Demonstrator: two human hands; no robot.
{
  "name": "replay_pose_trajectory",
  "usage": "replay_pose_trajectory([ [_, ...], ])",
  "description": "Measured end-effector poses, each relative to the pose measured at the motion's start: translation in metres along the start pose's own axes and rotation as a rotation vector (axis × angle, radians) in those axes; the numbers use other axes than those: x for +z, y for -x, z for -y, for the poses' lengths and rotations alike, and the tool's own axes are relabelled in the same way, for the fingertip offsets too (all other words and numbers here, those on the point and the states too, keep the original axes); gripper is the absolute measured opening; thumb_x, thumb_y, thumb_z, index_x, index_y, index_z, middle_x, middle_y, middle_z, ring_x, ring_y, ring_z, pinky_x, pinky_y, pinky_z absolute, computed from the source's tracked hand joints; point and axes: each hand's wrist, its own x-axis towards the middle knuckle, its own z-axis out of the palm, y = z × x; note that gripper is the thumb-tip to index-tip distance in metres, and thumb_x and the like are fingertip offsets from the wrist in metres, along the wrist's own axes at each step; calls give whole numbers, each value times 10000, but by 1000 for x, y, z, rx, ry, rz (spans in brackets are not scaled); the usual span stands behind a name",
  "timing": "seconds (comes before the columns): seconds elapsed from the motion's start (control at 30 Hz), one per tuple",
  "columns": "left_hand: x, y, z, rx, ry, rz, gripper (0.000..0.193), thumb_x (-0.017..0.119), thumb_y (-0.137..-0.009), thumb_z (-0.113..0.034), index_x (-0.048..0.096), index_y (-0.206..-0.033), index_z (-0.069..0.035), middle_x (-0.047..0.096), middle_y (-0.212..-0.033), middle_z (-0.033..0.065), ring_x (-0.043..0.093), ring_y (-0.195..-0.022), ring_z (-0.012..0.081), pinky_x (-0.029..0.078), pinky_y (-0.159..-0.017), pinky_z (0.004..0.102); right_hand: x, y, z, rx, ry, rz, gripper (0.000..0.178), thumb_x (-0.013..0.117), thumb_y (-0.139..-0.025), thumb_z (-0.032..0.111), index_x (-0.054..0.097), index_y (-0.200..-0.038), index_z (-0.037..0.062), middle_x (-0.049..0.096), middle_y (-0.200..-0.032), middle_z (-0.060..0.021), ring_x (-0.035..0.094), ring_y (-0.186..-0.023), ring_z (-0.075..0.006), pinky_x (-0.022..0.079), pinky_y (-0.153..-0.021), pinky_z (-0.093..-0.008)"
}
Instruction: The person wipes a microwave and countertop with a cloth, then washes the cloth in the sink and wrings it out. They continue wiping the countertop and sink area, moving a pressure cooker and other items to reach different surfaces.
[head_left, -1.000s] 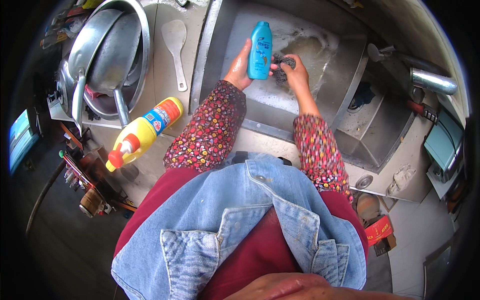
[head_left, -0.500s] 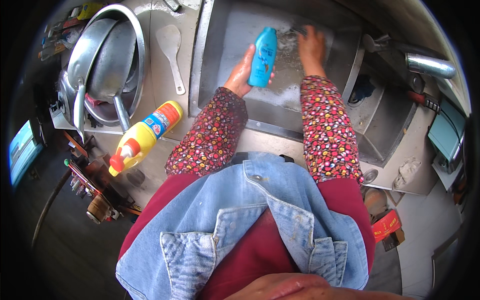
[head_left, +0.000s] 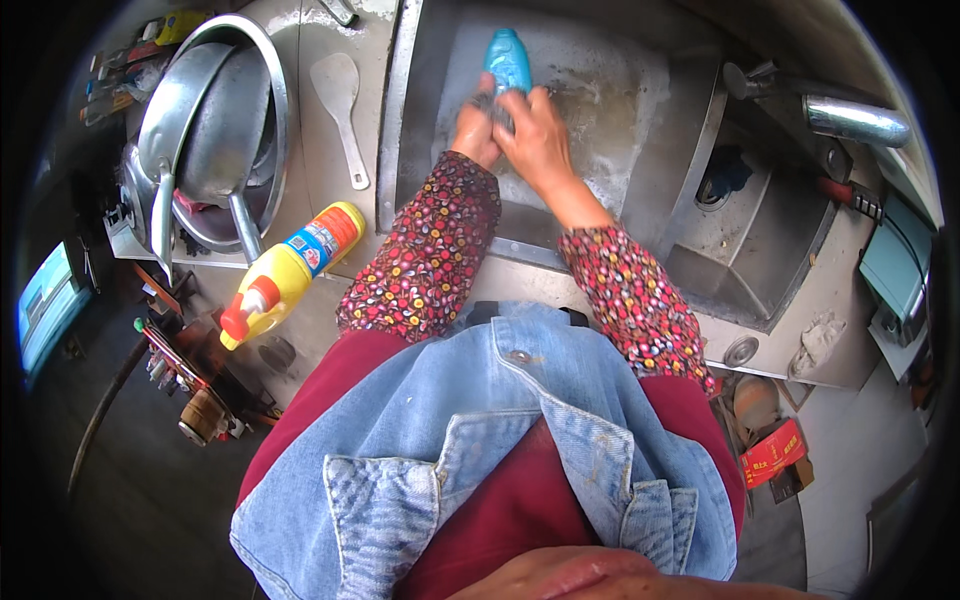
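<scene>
Over the left part of a metal sink basin (head_left: 420,120), my left hand (head_left: 476,135) is closed around a turquoise plastic bottle (head_left: 508,60). Its cap end points away from me, and my hands hide its lower end. Close against it, my right hand (head_left: 537,140) has its fingers bent round a grey, fuzzy scrubber (head_left: 492,110), pressed where the bottle and left hand meet. Motion blurs the scrubber, so its exact kind is hard to make out. Whitish suds and wet patches cover the basin's bottom.
Left of the sink lie a white rice paddle (head_left: 345,110) and a yellow squeeze bottle (head_left: 290,270) with a red cap. Farther left, a large metal bowl (head_left: 283,130) holds metal pans. A smaller basin (head_left: 730,270) and a faucet (head_left: 855,122) are at the right.
My right hand has come left from the basin's far right side to the bottle, bringing the scrubber. The bottle has shifted slightly left and away, with its label turned out of sight.
</scene>
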Motion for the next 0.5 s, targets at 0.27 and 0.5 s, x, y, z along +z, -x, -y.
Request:
replay_pose_trajectory([
  [0.27, -31, -4, -4, -55, -113, -159, 377, 459, -1044, -368, 503, -1250, -55, 641, -1033, 145, 620, -757, 280, 538, -686, 410, -35, 7, -135, 150, 348, 155, 367, 652, -821, 55, 598, -1171, 149, 542, -1023, -191, 589, -985, -397, 524, -797, -458],
  [0.5, -20, 4, -18, -213, 149, 130, 572, 580, -929, -570, 456, -1197, -80, 575, -901, 142, 496, -618, 206, 413, -518, 338, -2, 14, -98, 858, -366, 254, 363, 685, -887, 208, 583, -1227, 131, 677, -979, -142, 645, -877, -248, 512, -805, -384],
])
